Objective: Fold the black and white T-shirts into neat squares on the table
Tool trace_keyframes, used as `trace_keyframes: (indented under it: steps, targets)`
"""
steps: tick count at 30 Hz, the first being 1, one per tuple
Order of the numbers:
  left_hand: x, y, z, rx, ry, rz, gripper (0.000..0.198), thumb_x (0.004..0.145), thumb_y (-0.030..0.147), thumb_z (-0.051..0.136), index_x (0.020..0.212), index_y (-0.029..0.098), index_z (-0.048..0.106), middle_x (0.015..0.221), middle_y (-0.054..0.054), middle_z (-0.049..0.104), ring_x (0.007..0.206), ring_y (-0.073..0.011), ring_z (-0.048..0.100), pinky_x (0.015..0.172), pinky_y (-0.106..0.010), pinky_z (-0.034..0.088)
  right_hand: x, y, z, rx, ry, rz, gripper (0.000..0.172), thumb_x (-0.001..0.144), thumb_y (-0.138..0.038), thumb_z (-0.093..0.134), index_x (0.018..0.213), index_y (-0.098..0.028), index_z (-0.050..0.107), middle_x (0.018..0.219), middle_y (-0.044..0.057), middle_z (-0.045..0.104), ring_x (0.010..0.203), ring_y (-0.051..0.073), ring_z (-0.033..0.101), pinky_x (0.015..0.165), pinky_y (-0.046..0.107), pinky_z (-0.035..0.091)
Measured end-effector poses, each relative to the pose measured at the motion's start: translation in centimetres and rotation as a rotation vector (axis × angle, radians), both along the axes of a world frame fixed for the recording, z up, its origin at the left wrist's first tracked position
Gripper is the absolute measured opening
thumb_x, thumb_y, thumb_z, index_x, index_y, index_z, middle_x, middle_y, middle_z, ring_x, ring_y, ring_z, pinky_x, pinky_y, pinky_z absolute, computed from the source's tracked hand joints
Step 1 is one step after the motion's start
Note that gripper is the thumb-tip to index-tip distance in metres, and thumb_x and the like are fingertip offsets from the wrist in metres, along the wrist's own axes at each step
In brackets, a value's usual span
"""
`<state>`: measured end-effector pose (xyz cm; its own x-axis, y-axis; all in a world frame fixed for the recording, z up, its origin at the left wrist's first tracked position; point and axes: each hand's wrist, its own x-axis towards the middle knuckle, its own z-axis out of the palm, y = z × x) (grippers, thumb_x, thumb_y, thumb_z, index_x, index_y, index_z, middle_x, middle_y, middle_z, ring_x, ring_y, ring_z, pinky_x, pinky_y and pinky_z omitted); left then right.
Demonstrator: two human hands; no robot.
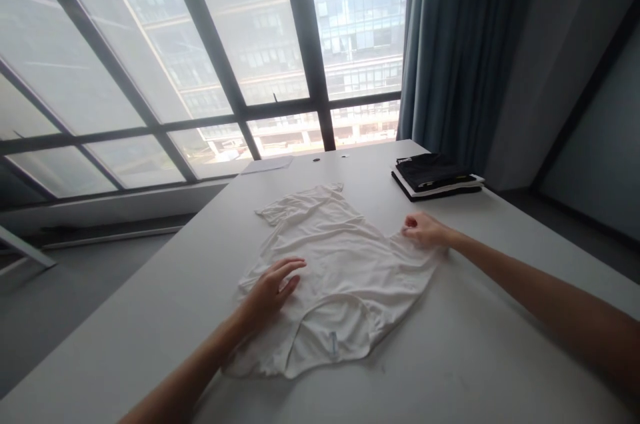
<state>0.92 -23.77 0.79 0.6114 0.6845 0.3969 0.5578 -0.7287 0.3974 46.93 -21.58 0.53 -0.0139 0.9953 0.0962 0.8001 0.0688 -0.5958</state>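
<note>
Across the lower frame, a white desk [515,344] bears a white T-shirt [345,251] at centre, spread out but creased, apparently unfolded; a folded clothes stack [434,175] sits right of centre. The left hand [274,287], fingers loosely extended, covers cloth; the right hand [426,229] pinches a sleeve [413,255].

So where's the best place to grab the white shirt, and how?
Probably pinch both shoulders, either side of the neck opening, coming from the near side: the white shirt lies spread out with its neck end closest, and its wrinkled cloth looks soft.
</note>
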Motion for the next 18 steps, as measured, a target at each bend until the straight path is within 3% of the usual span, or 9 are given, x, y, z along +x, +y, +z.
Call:
trace_keyframes:
  steps: [5,9,13,16,18]
  targets:
    - [-0.1,0.4,-1.1,-0.031,0.083,-0.024,0.029,0.100,0.030,0.048,0.120,0.022,0.069,0.129,-0.010,0.066,0.122,-0.0233,0.061,0.108,-0.037,0.048,1.0,0.2,0.7,0.073,0.424,0.141,0.032,0.078,-0.044,0.067,0.097,-0.020,0.061,0.077,0.001,0.068,0.067,0.017,0.061,0.058,0.026,0.047]
    - [0.1,0.1,-1.2,-0.025,0.156,-0.039,0.032,0.101,0.032,0.048,0.124,0.023,0.067,0.138,-0.010,0.061,0.130,-0.0253,0.055,0.113,-0.039,0.043,1.1,1.2,-0.9,0.264,0.318,0.003,0.036,0.077,-0.029,0.063,0.111,-0.017,0.064,0.094,0.008,0.073,0.078,0.020,0.067,0.071,0.032,0.055]
    - [0.0,-0.3,-0.9,-0.015,0.260,-0.013,0.042,0.102,0.036,0.046,0.142,0.027,0.057,0.154,-0.009,0.048,0.146,-0.0301,0.037,0.122,-0.053,0.026,1.0,0.2,-2.3,0.485,0.131,-0.164,0.032,0.083,-0.023,0.053,0.110,-0.018,0.069,0.109,0.013,0.071,0.094,0.026,0.068,0.085,0.042,0.057]
    - [-0.1,-0.5,-0.7,-0.040,0.369,-0.064,0.051,0.104,0.042,0.043,0.153,0.032,0.042,0.163,-0.006,0.034,0.153,-0.0314,0.022,0.123,-0.059,0.015,0.9,-3.0,-2.5,0.532,-0.073,0.043,0.036,0.092,-0.029,0.052,0.122,-0.021,0.068,0.125,0.013,0.067,0.117,0.030,0.061,0.103,0.049,0.049]
    - [-0.1,-0.5,-0.6,-0.056,0.434,-0.098,0.055,0.103,0.047,0.044,0.156,0.035,0.036,0.165,-0.005,0.027,0.154,-0.0325,0.017,0.122,-0.060,0.012,1.0,-5.4,-2.5,0.408,-0.211,0.274,0.045,0.095,-0.037,0.053,0.138,-0.025,0.060,0.147,0.011,0.055,0.137,0.031,0.048,0.115,0.050,0.038]
